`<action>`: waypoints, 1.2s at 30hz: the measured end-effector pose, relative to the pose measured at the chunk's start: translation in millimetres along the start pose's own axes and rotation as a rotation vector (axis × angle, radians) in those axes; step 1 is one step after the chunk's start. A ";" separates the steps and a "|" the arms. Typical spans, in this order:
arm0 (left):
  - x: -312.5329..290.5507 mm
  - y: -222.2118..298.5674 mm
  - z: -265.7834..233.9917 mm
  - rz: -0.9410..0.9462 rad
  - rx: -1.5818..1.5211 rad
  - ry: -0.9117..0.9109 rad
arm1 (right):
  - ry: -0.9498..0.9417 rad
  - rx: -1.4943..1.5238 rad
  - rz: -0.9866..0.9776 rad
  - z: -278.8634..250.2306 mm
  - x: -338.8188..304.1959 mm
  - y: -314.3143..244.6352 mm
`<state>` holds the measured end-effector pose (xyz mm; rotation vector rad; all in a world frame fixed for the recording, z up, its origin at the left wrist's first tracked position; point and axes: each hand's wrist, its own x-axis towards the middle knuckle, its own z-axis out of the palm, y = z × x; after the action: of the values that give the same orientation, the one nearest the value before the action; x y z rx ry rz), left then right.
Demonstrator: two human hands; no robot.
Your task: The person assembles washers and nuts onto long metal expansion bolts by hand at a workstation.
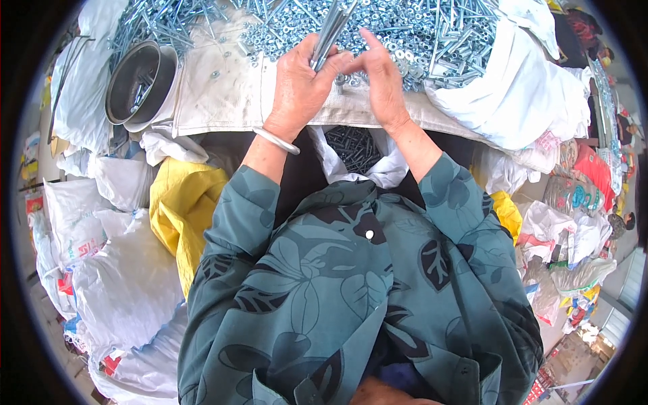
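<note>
My left hand (297, 84) is closed around a bundle of long, thin metal bolts (331, 34), which stick up past its fingers at a slant. Close beside it, my right hand (385, 84) has fingers stretched apart, one pointing up and another reaching toward the left thumb. Whether those two touch is hard to tell. Both hands are over the near part of a pale cloth-covered work surface (219, 101). Just beyond them spreads a heap of small metal nuts and washers (283, 30), with short metal sleeves (466, 50) at its right.
More long bolts (162, 23) lie at the far left, behind a dark metal bowl (116, 88) holding a few metal pieces. Below the surface's edge, a white sack (395, 169) holds dark rods (351, 148). Stuffed sacks (128, 270) crowd the left; bags (540, 229) line the right.
</note>
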<state>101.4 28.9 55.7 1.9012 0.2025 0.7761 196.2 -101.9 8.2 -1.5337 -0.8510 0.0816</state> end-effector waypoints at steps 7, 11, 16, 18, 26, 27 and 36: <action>0.1 3.9 0.4 -0.009 -0.002 0.008 | 0.008 0.041 0.166 -4.0 -3.9 -6.7; 1.0 0.0 2.0 0.036 0.018 0.008 | 0.009 0.140 0.116 5.1 -1.9 1.9; 0.7 0.6 2.8 0.045 0.015 0.003 | 0.006 0.111 0.172 -5.9 -0.7 3.1; 0.7 0.2 3.0 0.055 0.008 0.003 | -0.005 0.078 0.087 2.8 -0.1 5.9; 1.5 1.6 1.6 0.028 -0.010 -0.006 | -0.045 0.086 0.091 6.9 -3.8 -6.3; 1.4 1.6 1.3 0.027 -0.008 -0.003 | -0.213 -0.009 0.159 -1.5 -5.9 -3.3; 1.5 -3.6 0.7 0.056 0.026 -0.001 | -0.151 -0.045 0.102 -3.7 -8.0 -15.9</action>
<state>103.7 30.7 53.0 1.9392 0.1596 0.8133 185.1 -110.8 19.5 -1.6278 -0.8989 0.2571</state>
